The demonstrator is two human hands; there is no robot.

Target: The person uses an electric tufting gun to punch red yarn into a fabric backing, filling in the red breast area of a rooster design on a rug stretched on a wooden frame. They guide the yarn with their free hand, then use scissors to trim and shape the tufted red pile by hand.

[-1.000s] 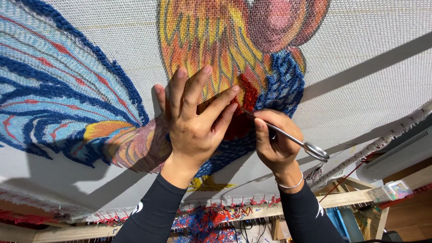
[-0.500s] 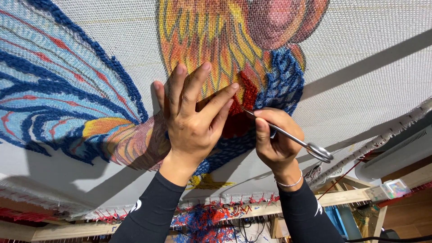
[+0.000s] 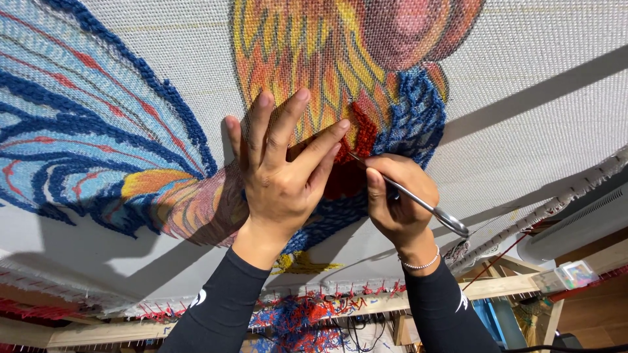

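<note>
Left hand (image 3: 278, 176) lies flat on the stretched mesh canvas (image 3: 536, 72), fingers spread, fingertips on the orange and red tufted patch (image 3: 356, 127). Right hand (image 3: 396, 202) is curled tight, thumb and fingers pinching a slim metal hook tool (image 3: 418, 201). The tool's tip meets the canvas at the red yarn just beside the left index fingertip; its rounded handle end sticks out past the wrist to the right. Blue tufted yarn (image 3: 415, 111) sits directly right of the red area, above the right hand. Blue striped wing pattern (image 3: 85, 137) fills the left side, well apart from both hands. Wooden frame rail (image 3: 504, 285) runs below the canvas edge, loose red and blue yarn ends (image 3: 307, 320) hanging there. Beaded bracelet (image 3: 420, 265) on right wrist.
</note>
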